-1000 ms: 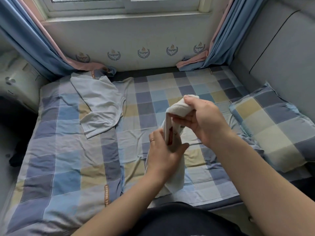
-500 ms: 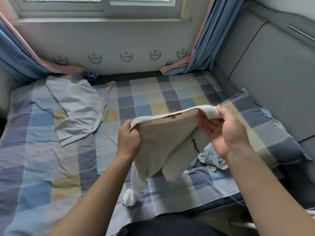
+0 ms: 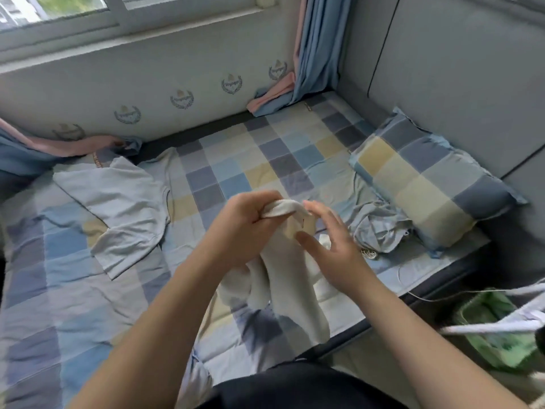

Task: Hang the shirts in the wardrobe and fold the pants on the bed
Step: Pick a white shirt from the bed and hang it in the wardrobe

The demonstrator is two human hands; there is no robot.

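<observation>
I log cream fabric pants (image 3: 295, 290), waistband gripped by my left hand (image 3: 244, 228) above the checked bed (image 3: 88, 320); right hand (image 3: 333, 246) spread wide.

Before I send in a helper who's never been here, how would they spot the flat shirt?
Start at the checked bed under the window. On its left half lies a grey shirt, spread flat. The other grey garment is crumpled by the pillow, and the cream pants are held up.
</observation>
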